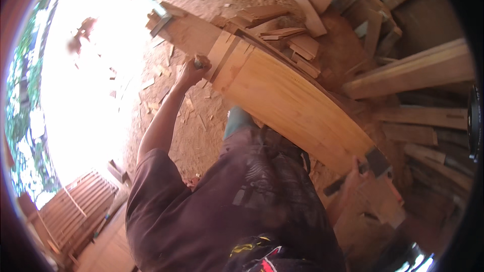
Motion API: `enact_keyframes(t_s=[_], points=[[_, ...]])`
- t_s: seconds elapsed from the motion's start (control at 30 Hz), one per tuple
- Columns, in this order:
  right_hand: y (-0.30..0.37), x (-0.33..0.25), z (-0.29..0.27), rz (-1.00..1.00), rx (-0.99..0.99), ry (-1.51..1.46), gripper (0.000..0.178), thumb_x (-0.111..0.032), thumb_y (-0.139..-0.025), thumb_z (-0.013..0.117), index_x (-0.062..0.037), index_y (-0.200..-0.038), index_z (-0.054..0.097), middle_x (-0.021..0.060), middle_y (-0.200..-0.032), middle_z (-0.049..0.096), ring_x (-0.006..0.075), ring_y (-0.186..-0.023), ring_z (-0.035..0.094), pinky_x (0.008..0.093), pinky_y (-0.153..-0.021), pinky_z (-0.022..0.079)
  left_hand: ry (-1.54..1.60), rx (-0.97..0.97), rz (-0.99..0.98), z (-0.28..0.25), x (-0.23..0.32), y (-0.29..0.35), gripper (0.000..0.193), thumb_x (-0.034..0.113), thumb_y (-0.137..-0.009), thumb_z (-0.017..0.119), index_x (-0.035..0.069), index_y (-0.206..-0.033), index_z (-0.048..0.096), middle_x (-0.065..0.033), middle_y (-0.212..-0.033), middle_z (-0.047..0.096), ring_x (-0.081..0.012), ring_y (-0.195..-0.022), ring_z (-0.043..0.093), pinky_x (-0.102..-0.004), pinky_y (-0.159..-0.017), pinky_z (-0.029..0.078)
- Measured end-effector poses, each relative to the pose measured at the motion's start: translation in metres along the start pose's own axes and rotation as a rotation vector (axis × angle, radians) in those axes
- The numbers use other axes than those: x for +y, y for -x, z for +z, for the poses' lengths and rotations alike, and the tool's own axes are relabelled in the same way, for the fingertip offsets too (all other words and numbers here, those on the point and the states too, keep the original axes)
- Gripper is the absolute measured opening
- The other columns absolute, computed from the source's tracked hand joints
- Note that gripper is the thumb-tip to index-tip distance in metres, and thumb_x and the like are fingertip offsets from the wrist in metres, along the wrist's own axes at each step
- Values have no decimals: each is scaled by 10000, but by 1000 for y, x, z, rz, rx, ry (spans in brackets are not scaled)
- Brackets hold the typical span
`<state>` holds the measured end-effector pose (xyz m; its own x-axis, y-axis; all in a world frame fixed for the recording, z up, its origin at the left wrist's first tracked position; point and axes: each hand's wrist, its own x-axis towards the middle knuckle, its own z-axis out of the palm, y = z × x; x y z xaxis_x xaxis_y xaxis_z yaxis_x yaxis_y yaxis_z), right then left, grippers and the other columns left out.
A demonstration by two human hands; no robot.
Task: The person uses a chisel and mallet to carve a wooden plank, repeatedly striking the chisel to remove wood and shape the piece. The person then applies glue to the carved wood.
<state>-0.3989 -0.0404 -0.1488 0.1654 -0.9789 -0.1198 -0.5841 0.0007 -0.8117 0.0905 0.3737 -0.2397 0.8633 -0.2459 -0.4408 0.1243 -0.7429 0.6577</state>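
A large light-coloured wooden panel (287, 100) runs slantwise across the view, in front of my body in a dark shirt. A darker strip crosses it near each end. My left hand (193, 72) is closed on the panel's far upper-left edge, with the arm stretched out. Closed on the panel's lower-right end, beside a dark strip, is my right hand (354, 172). The panel hides part of my legs and the ground beneath it.
Wood offcuts (292, 40) lie piled beyond the panel. Long planks (413, 70) and boards are stacked at the right. The ground (166, 116) is sawdust and earth strewn with chips. A slatted wooden frame (75, 206) stands at lower left; glaring daylight fills the left.
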Motion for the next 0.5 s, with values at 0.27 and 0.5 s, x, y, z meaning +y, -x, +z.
enact_keyframes(t_s=[0.27, 0.5], points=[[97, -36, 138, 140, -156, 26, 320, -184, -802, 900, -12, -986, 703, 37, -905, 707, 149, -839, 647, 330, -766, 514, -240, -161, 80, 21, -16, -74, 605, 539, -839, 746, 1, -1114, 753, -280, -1014, 754, -425, -1037, 733, -512, -876, 564], [96, -68, 164, 152, -146, 90, 355, -173, -816, 902, -31, -1056, 683, 22, -951, 694, 157, -853, 623, 318, -817, 498, -236, -418, 131, -24, 59, -74, 507, 417, -907, 726, -6, -1187, 715, -253, -990, 766, -339, -1015, 762, -452, -843, 588]])
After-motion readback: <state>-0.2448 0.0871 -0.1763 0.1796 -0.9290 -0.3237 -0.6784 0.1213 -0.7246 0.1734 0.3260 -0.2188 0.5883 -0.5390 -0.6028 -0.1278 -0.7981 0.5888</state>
